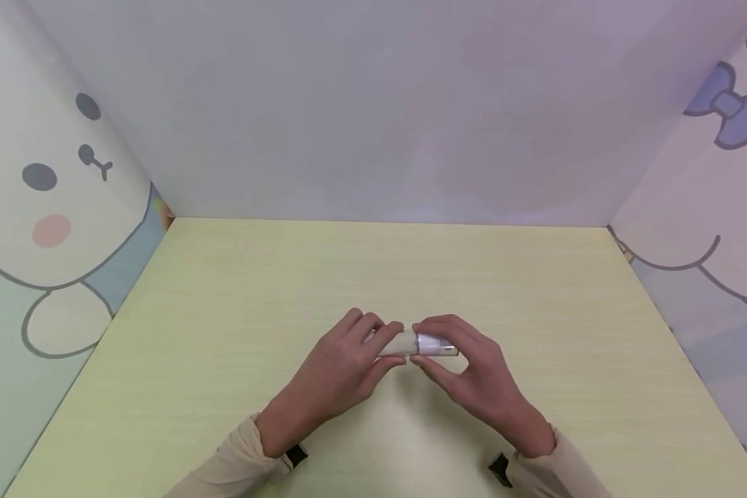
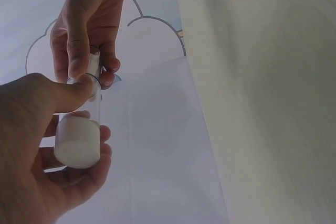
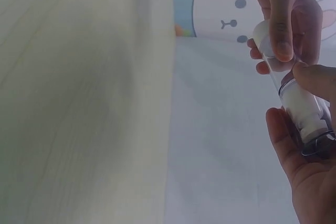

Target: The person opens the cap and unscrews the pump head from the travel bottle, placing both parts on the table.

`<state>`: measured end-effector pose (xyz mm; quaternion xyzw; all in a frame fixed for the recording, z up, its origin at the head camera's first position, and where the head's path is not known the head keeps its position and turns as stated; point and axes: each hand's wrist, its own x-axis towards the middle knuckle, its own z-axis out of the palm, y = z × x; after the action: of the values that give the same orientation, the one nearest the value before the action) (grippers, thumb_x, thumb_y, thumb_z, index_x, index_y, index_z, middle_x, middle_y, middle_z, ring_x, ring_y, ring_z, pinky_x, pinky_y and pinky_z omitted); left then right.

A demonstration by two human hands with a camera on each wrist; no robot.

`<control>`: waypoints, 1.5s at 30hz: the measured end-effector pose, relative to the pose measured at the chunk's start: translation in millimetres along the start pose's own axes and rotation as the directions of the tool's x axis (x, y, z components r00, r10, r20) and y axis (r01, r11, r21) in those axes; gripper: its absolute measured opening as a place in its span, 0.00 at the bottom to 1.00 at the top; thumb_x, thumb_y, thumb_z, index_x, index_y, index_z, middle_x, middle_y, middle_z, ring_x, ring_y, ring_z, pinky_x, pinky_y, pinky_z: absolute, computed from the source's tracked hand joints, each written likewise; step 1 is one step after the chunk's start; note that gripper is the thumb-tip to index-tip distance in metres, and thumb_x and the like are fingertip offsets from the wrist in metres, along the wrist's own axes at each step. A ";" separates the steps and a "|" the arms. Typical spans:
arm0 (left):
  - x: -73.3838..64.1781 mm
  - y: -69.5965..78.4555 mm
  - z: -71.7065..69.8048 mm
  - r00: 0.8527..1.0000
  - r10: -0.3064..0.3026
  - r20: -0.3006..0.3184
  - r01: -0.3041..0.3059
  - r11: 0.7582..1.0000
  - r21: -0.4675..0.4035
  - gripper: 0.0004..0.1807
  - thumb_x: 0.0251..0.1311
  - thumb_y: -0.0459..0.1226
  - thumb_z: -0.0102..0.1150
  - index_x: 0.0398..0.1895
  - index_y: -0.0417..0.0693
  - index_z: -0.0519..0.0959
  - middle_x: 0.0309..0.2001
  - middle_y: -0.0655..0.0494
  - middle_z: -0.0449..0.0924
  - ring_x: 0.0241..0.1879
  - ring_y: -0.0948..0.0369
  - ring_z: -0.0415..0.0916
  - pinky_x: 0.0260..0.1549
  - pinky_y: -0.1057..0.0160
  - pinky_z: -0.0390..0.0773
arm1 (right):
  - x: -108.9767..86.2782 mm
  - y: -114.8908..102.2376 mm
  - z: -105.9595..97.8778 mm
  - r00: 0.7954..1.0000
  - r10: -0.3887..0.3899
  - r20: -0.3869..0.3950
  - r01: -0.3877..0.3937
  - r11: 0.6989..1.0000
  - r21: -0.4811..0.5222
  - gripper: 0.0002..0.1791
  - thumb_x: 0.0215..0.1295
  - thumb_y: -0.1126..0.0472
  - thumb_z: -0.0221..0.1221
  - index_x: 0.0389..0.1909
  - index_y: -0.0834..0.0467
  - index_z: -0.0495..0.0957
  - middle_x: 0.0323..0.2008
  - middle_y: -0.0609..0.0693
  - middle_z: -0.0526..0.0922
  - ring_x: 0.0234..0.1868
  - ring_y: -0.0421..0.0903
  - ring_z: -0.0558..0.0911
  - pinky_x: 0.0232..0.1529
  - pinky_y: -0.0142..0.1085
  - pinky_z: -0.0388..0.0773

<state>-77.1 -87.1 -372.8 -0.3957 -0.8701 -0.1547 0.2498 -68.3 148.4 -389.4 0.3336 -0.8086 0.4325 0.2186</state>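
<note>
A small clear cylindrical bottle (image 1: 432,344) lies sideways in the air between both hands, over the table. My left hand (image 1: 347,360) holds its left part between thumb and fingers. The right hand (image 1: 476,366) pinches the other part, thumb below and fingers above. In the left wrist view, the bottle's white end (image 2: 77,142) rests against the left hand's fingers. From the right wrist view, a clear cap with a white nozzle-like part (image 3: 314,128) inside shows at the right hand. Fingers hide some of the bottle's middle.
A pale wood-grain table (image 1: 255,277) spreads beneath the hands. Behind it rises a plain light back wall (image 1: 373,111). Side panels with cartoon animals stand at the left (image 1: 56,207) and right (image 1: 691,207). Dark bands (image 1: 501,470) show at both sleeve cuffs.
</note>
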 end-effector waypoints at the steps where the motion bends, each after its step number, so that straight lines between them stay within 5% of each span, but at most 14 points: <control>1: 0.1 0.1 0.0 1.000 0.000 0.000 0.000 1.000 0.000 0.21 0.63 0.47 0.73 0.55 0.51 0.81 0.40 0.57 0.81 0.36 0.61 0.72 0.34 0.71 0.77 | 0.0 0.4 -0.3 1.000 -0.005 -0.004 0.005 1.000 -0.002 0.28 0.53 0.70 0.77 0.56 0.56 0.82 0.50 0.46 0.86 0.46 0.40 0.84 0.49 0.22 0.80; 19: -1.7 -2.2 1.5 0.998 -0.035 0.044 0.036 0.999 -0.018 0.20 0.65 0.48 0.72 0.56 0.50 0.83 0.48 0.58 0.86 0.47 0.59 0.82 0.45 0.62 0.83 | -3.3 7.6 -12.3 0.988 0.084 0.130 -0.096 0.991 0.093 0.27 0.59 0.70 0.74 0.58 0.51 0.80 0.54 0.45 0.82 0.47 0.37 0.81 0.45 0.26 0.82; 33: -7.5 -4.2 3.7 0.994 -0.078 0.070 0.085 0.991 -0.101 0.20 0.64 0.45 0.73 0.55 0.50 0.82 0.49 0.58 0.85 0.49 0.58 0.81 0.46 0.61 0.84 | -0.1 2.6 -15.9 0.957 0.224 0.186 -0.266 0.931 0.251 0.19 0.65 0.69 0.69 0.51 0.51 0.75 0.52 0.45 0.81 0.52 0.40 0.82 0.53 0.32 0.85; 45: -11.7 -6.1 5.5 0.985 -0.134 0.109 0.147 0.981 -0.127 0.21 0.64 0.46 0.73 0.56 0.51 0.82 0.48 0.58 0.82 0.47 0.60 0.78 0.39 0.66 0.84 | 7.9 7.1 -22.6 0.982 0.105 0.159 -0.139 0.965 0.221 0.21 0.61 0.75 0.70 0.52 0.55 0.78 0.53 0.49 0.81 0.51 0.41 0.83 0.50 0.35 0.87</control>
<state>-76.9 -95.5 -384.4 -0.3565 -0.8949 -0.2101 0.1671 -77.5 167.6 -376.3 0.3370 -0.7857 0.5106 0.0915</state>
